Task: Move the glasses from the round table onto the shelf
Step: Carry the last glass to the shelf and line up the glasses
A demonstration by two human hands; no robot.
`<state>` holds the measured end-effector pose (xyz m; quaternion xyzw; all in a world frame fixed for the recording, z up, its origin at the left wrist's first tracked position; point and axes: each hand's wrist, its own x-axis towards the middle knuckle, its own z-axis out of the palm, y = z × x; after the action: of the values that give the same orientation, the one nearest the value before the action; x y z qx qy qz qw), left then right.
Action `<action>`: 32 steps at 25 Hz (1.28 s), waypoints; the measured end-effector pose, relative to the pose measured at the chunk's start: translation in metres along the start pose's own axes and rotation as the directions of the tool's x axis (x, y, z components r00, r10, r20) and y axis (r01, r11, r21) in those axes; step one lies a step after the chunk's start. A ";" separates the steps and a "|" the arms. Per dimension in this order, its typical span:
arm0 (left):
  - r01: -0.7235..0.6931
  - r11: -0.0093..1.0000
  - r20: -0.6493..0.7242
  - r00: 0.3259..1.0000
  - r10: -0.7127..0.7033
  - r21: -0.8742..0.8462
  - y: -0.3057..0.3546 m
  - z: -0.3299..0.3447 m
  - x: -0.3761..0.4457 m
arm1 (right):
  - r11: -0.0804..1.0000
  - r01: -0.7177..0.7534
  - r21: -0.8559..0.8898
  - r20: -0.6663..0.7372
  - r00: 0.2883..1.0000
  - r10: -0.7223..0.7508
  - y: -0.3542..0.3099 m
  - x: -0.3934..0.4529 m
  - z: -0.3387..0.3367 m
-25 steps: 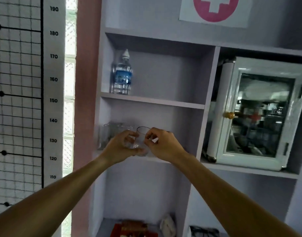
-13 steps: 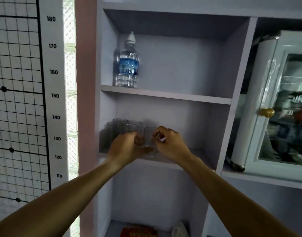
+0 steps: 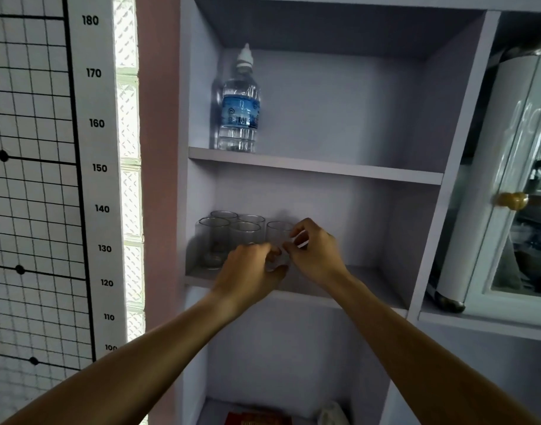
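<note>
A clear drinking glass (image 3: 278,233) stands on the middle shelf board (image 3: 364,283) of a pale lilac shelf unit. My left hand (image 3: 251,271) grips its lower left side and my right hand (image 3: 315,256) pinches its right side near the rim. Both hands cover most of the glass, so only its upper part shows. Several more clear glasses (image 3: 220,237) stand grouped at the left end of the same board, close beside the held one. The round table is out of sight.
A water bottle (image 3: 239,108) stands on the shelf above. A white glass-door cabinet (image 3: 508,167) with a brass knob (image 3: 510,200) fills the compartment to the right. A height chart (image 3: 94,167) hangs on the wall at left. Red packaging (image 3: 257,418) lies on the bottom shelf.
The view has closed in on the shelf and shifted left. Both hands carried the glass deeper into the compartment, beside the grouped glasses, and still hold it.
</note>
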<state>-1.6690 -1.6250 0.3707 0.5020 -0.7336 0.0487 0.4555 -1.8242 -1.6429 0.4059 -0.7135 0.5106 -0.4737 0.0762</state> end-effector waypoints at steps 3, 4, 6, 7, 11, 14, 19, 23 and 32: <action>-0.014 1.000 -0.012 1.000 0.014 0.027 -0.002 0.004 0.002 | 1.000 0.003 0.021 0.009 1.000 -0.003 0.004 -0.001 0.002; -0.022 0.998 -0.016 1.000 0.023 0.051 -0.002 0.006 0.002 | 0.999 0.000 0.043 0.019 1.000 -0.001 0.006 -0.001 0.002; -0.031 0.997 -0.023 0.999 0.032 0.076 -0.001 0.009 0.002 | 0.999 0.004 0.046 0.040 0.999 -0.006 0.007 -0.002 0.001; -0.028 0.997 -0.021 0.999 0.030 0.074 -0.001 0.010 0.002 | 0.999 0.008 0.041 0.052 0.999 -0.010 0.008 -0.001 0.002; -0.024 0.998 0.000 1.000 0.024 0.052 -0.002 0.013 0.004 | 0.998 -0.007 0.063 0.079 0.997 0.002 0.007 0.001 0.001; -0.059 0.998 0.052 0.997 0.058 0.026 0.000 0.008 0.002 | 0.997 -0.007 0.081 0.083 0.997 0.000 0.008 0.001 -0.001; -0.035 0.995 0.049 0.998 0.040 -0.091 -0.020 -0.021 -0.008 | 0.979 0.129 0.157 0.034 0.990 -0.136 -0.007 -0.003 0.010; -0.013 0.989 -0.015 1.000 0.011 -0.150 -0.042 -0.046 -0.022 | 0.942 0.298 0.153 0.089 0.945 -0.314 -0.025 -0.005 0.026; -0.052 0.986 -0.054 0.998 0.044 -0.159 -0.044 -0.045 -0.018 | 0.969 0.240 0.053 0.097 0.965 -0.244 -0.035 -0.010 0.028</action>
<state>-1.6048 -1.6104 0.3670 0.4445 -0.7354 0.0130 0.5113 -1.7806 -1.6292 0.4055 -0.7923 0.4052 -0.4524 0.0583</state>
